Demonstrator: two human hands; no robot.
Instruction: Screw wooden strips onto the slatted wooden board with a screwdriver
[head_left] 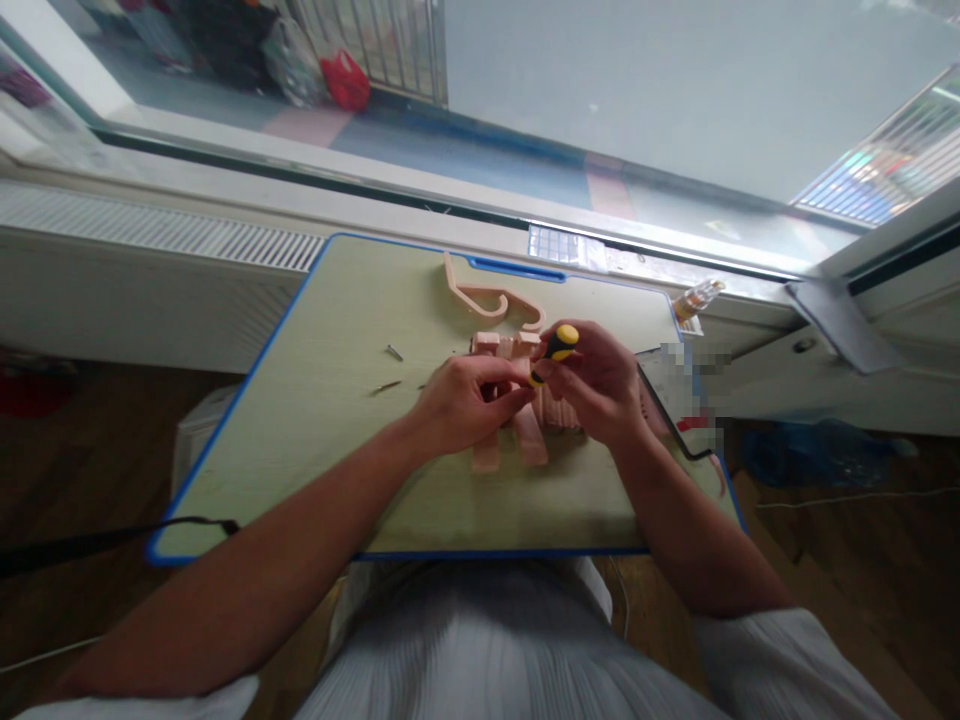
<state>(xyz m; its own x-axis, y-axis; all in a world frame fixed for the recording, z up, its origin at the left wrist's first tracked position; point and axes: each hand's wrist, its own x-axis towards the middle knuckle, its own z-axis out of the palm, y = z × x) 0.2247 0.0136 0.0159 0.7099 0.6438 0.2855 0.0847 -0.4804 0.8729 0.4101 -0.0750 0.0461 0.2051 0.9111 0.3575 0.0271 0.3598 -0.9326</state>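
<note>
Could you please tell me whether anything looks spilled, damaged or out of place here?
Nothing stands out as spilled or damaged. Two small metal pieces lie loose on the table, slightly untidily, left of the wooden parts. A pixelated patch hides some detail at right.

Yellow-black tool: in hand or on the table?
In hand: the right hand grips the yellow-black tool, left hand at its lower end. Tip hidden; cannot tell what it touches.

Radiator (150, 285), window (600, 110) and wooden floor (112, 440) suggest a home.
</note>
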